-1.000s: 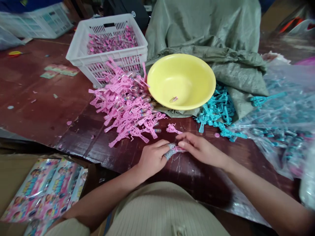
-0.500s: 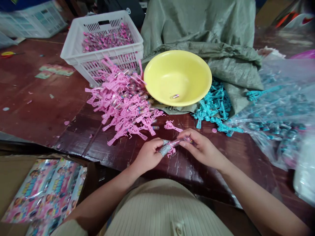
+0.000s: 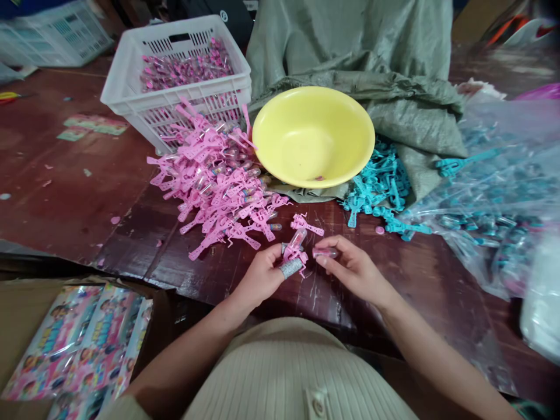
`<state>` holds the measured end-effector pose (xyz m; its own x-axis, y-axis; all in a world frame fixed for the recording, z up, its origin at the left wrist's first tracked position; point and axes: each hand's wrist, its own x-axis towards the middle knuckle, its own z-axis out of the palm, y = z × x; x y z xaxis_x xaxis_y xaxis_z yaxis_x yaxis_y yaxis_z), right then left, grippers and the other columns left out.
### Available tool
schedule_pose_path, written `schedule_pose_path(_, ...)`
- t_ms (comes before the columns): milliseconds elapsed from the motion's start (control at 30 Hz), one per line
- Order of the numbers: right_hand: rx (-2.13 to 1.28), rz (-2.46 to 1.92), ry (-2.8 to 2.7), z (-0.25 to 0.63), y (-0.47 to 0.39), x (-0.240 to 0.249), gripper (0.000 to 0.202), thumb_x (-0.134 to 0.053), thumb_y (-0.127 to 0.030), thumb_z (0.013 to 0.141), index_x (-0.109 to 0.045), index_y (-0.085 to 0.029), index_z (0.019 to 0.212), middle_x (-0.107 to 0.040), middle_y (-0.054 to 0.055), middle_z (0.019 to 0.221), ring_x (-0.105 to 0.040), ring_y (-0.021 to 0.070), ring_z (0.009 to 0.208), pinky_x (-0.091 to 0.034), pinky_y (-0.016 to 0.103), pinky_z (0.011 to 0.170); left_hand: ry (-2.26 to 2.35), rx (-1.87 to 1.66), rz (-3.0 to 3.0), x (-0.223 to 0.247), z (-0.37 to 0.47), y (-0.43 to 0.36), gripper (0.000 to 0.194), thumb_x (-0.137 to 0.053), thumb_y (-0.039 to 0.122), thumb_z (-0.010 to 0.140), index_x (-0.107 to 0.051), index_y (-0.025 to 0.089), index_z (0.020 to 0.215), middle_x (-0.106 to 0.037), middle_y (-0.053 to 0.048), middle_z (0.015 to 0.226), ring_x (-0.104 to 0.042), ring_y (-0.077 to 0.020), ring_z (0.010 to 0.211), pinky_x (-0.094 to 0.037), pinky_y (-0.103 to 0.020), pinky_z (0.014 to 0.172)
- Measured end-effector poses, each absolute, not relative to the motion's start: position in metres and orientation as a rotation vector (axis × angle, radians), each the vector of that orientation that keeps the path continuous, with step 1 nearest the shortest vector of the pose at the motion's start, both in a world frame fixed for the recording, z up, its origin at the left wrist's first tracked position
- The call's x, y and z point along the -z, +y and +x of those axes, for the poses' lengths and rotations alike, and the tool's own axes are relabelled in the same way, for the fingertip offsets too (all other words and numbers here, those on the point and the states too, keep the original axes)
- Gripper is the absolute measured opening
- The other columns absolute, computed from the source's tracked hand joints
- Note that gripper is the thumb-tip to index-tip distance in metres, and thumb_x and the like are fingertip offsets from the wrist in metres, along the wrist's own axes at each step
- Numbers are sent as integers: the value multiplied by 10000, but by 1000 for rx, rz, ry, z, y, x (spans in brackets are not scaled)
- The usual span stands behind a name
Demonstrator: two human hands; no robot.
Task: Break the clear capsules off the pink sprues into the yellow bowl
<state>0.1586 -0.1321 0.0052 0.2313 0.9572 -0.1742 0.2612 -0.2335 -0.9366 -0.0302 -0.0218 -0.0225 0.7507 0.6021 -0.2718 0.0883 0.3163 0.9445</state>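
Observation:
My left hand (image 3: 266, 271), with silvery wrapping on its fingertips, pinches a pink plastic piece (image 3: 294, 251) that has a clear tube on it. Just to the right, my right hand (image 3: 356, 268) holds a small clear-and-pink capsule (image 3: 325, 252) between thumb and fingers, apart from that piece. A loose pink piece (image 3: 307, 224) lies on the table beyond my hands. Many pink pieces with clear tubes form a pile (image 3: 219, 181) at the left. Behind my hands stands a yellow basin (image 3: 315, 137) with a small item low inside it.
A white crate (image 3: 175, 96) of pink-capped tubes stands behind the pile. Teal pieces (image 3: 378, 186) lie right of the basin, beside a clear bag (image 3: 503, 192) of teal items. A carton at lower left holds printed packets (image 3: 74, 344). Grey-green sacking (image 3: 350, 41) rises at the back.
My hands have moved slightly apart. The capsule in my right hand has separated from the piece in my left hand, whose clear tube now points up and away.

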Motion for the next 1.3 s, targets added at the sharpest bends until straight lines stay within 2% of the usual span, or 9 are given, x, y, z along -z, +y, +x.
schedule_pose_path(200, -1037, -1625, -1320, 158, -127, -6, 302, -686, -370, 897, -691, -217, 1157, -699, 58, 1109, -659, 108, 831, -583, 246, 763, 650, -386, 1389, 30, -34, -20, 243, -734, 352, 859, -705, 149, 990, -712, -42, 974, -645, -187, 974, -495, -291, 892)
schedule_pose_path(433, -1104, -1602, -1285, 145, -127, 3, 286, -631, -368, 934, -668, -211, 1170, -694, 62, 1090, -667, 106, 751, -605, 251, 684, 670, -437, 1682, 23, -45, -14, 267, -679, 315, 906, -723, 189, 1137, -736, -41, 1073, -683, -196, 985, -516, -294, 902)
schedule_pose_path(667, -630, -1572, -1536, 133, -128, -6, 263, -623, -204, 936, -625, -237, 1196, -692, 45, 1071, -667, 137, 976, -559, 280, 884, 528, -440, 1521, 15, -44, -6, 312, -726, 320, 883, -721, 160, 1150, -737, -43, 1087, -688, -205, 1017, -529, -287, 921)
schedule_pose_path(767, -584, -1557, -1655, 135, -127, -10, 260, -611, -200, 942, -625, -228, 1200, -697, 58, 1121, -660, 145, 1049, -543, 287, 941, 518, -431, 1616, 17, -45, -8, 276, -682, 313, 918, -715, 176, 1155, -736, -40, 1066, -685, -186, 978, -522, -269, 885)
schedule_pose_path(867, -770, -1644, -1550, 138, -129, -8, 209, -593, -290, 961, -651, -206, 1142, -714, 52, 992, -686, 137, 897, -562, 260, 812, 568, -513, 1847, 22, -48, -15, 185, -636, 271, 936, -719, 169, 1067, -729, -52, 987, -672, -165, 886, -502, -247, 791)
schedule_pose_path(933, -951, -1696, -1433, 139, -131, -5, 221, -568, -356, 974, -658, -193, 1092, -687, 23, 834, -656, 111, 716, -543, 229, 676, 595, -579, 2068, 25, -50, -20, 138, -597, 214, 931, -713, 158, 979, -714, -60, 922, -650, -152, 813, -468, -239, 717)
schedule_pose_path(1000, -1073, -1708, -1356, 140, -133, -3, 242, -553, -390, 979, -659, -194, 1074, -659, 3, 776, -621, 93, 646, -521, 208, 617, 596, -593, 2191, 25, -52, -21, 125, -586, 197, 923, -703, 155, 919, -701, -58, 880, -627, -139, 762, -435, -229, 667)
schedule_pose_path(1167, -1006, -1648, -1414, 141, -135, -6, 386, -690, -367, 897, -593, -233, 1246, -711, 43, 1092, -683, 132, 888, -584, 256, 789, 639, -437, 1969, 18, -53, -12, 141, -633, 280, 921, -712, 170, 962, -717, -27, 877, -636, -137, 761, -462, -213, 682)
schedule_pose_path(1300, -660, -1617, -1733, 143, -138, -7, 242, -634, -255, 937, -625, -220, 1176, -708, 57, 1071, -686, 143, 961, -582, 282, 868, 619, -353, 1895, 17, -54, -8, 177, -667, 289, 897, -736, 186, 1024, -730, -22, 901, -651, -155, 796, -482, -222, 716)
